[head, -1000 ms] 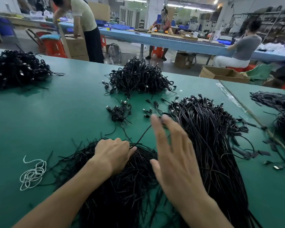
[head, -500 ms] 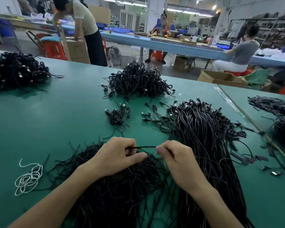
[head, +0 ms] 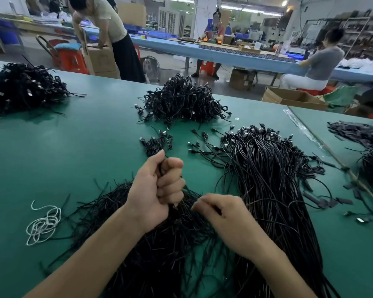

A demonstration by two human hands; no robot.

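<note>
Your left hand fists round black tie, raised above tie pile. Your right hand curls, pinching strand at pile top. Few coiled cables done just ahead; long loose cable bundle at right mostly left.

The desk has a matt green covering, smooth and without sheen, apart from a strip of clear, glossy plastic film along its seam. The long cables have smooth black plastic sheaths with a faint gloss and small bright metal plugs at their ends, while the thin black strands in the nearer heap look duller and stiffer, like matt plastic. The white cord beside that heap looks like rough twisted fibre, and the open box beyond the desk is plain brown cardboard, matt.
</note>
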